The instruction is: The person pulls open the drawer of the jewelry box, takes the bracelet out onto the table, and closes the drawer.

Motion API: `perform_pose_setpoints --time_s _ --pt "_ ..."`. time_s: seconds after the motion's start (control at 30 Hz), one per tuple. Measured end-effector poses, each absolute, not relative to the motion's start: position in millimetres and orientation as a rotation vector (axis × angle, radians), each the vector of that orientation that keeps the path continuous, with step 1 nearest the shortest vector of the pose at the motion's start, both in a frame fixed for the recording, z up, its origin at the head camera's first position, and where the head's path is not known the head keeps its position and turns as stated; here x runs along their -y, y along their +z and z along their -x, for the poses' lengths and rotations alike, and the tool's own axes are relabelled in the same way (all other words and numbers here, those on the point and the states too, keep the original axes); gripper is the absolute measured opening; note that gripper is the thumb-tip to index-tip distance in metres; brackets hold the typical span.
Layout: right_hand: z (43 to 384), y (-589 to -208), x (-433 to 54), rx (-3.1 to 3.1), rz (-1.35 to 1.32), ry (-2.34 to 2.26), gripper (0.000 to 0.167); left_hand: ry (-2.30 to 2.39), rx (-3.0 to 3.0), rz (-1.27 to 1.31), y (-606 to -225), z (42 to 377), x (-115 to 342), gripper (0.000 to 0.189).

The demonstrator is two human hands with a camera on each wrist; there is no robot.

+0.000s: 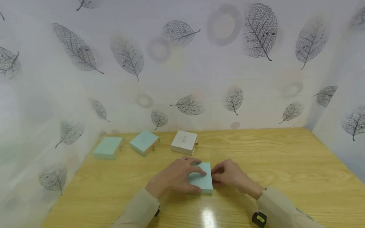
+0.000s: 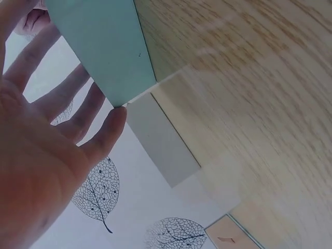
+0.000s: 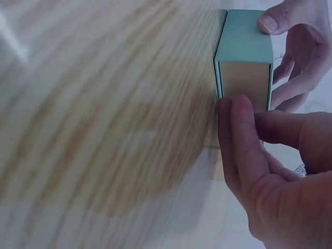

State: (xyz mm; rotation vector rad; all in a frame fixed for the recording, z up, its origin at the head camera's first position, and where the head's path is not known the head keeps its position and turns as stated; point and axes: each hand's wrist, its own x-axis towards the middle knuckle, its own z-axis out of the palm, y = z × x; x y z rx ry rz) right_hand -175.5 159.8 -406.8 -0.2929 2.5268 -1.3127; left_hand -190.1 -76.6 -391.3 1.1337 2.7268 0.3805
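Observation:
A pale blue-green drawer box (image 1: 201, 179) lies flat on the wooden table. My left hand (image 1: 181, 175) holds it from the left, fingers over its top and far side, thumb (image 3: 267, 23) at its near edge. At the box's right end, my right hand (image 1: 229, 175) has thumb and fingertips brought together against the beige drawer face (image 3: 244, 78). What lies between those fingertips is hidden; they seem to pinch something small on that face. Much of the box's left part is covered by the left hand.
Behind the hands stand a white box (image 1: 184, 141) with a small tab, a second blue-green box (image 1: 144, 141) turned at an angle, and another (image 1: 108, 147) farther left. A leaf-patterned backdrop (image 1: 205, 72) borders the wooden table (image 1: 285, 164).

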Motion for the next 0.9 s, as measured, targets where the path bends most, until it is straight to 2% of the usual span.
perform_pose_setpoints --time_s 0.37,0.63,0.9 --pt "171.9 -409.6 -156.8 -2.331 0.122 -1.499 0.022 0.333 -2.760 -1.156 -390.6 189.6 76.4 0.049" --pt "169.3 -409.4 -148.8 -2.364 -0.037 -1.531 0.019 0.378 -2.746 -1.157 -389.3 189.6 74.9 0.046" --pt "167.8 -410.9 -146.5 -2.308 -0.083 -1.616 0.022 0.387 -2.746 -1.171 -394.2 189.8 76.6 0.047"
